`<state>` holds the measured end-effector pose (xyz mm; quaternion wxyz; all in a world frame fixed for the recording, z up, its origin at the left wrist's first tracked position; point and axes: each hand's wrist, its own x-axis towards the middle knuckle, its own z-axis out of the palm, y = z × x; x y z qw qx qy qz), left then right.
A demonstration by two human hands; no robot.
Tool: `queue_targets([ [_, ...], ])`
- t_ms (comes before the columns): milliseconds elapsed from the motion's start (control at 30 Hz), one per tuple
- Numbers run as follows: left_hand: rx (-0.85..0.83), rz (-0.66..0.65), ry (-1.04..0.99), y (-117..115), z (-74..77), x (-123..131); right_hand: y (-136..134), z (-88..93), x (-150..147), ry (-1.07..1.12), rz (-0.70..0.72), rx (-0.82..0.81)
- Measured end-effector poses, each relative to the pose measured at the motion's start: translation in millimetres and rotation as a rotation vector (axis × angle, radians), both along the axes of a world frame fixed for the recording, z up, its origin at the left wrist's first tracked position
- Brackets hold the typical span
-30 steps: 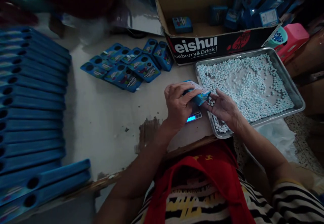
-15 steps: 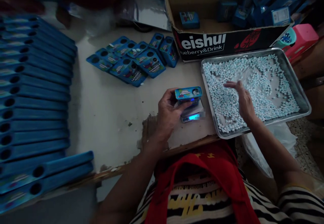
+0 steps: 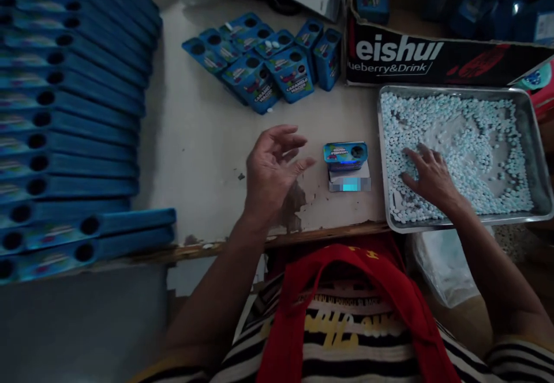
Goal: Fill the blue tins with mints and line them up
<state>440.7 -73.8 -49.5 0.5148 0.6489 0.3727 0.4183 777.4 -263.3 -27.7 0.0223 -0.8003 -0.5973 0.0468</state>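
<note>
A blue candy box (image 3: 345, 153) rests on a small scale (image 3: 362, 180) with a lit display near the table's front edge. To its left my left hand (image 3: 273, 166) hovers with its fingers apart and curved, holding nothing and not touching the box. My right hand (image 3: 430, 174) is over the metal tray (image 3: 385, 210), its fingers spread and their tips at the small pale blue and white candies (image 3: 459, 109). Whether a candy lies under those fingertips cannot be seen.
Long rows of blue boxes (image 3: 93, 166) line the left side. Several more blue boxes (image 3: 289, 74) lie at the back middle, some with loose white candies on top. Behind the tray stands a black carton (image 3: 393, 54) with blue boxes inside.
My left hand has let go of the blue box and moved left of it, leaving it on the scale. My right hand has lowered to the candies, palm down. The view has shifted.
</note>
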Motion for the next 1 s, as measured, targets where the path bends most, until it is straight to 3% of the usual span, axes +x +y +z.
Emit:
queue_targets([
  [100,0.033,0.098,-0.005,-0.5,12.2,-24.5,19.4,7.2,-2.3,-0.058,0.013,-0.083],
  [167,0.077,0.119,0.021,-0.4,18.3,-39.0,23.7,16.3,1.3,0.044,0.009,-0.131],
  [267,0.14,0.134,0.062,2.5,21.1,-53.2,16.8,32.0,12.9,0.345,-0.11,-0.057],
  [400,0.239,0.066,0.135,6.7,21.2,-54.3,1.5,45.1,22.4,0.877,-0.406,0.045],
  [500,0.36,-0.01,0.231,6.1,26.7,-46.4,-4.6,42.7,16.4,1.245,-0.575,0.103],
  [600,0.465,-0.071,0.24,4.2,32.6,-39.1,-5.1,36.8,4.8,1.443,-0.633,0.119],
  [700,0.489,-0.098,0.24,2.9,33.4,-36.2,2.6,39.4,-4.9,1.439,-0.605,0.089],
  [767,0.413,-0.108,0.258,1.2,31.7,-34.3,13.3,48.6,-9.8,1.392,-0.545,0.043],
  [867,0.27,-0.134,0.266,-3.5,28.3,-25.9,36.1,70.5,-17.6,1.296,-0.379,-0.032],
  [1000,0.227,-0.175,0.27,-11.3,25.7,-7.8,67.0,99.3,-30.1,1.132,-0.135,-0.063],
])
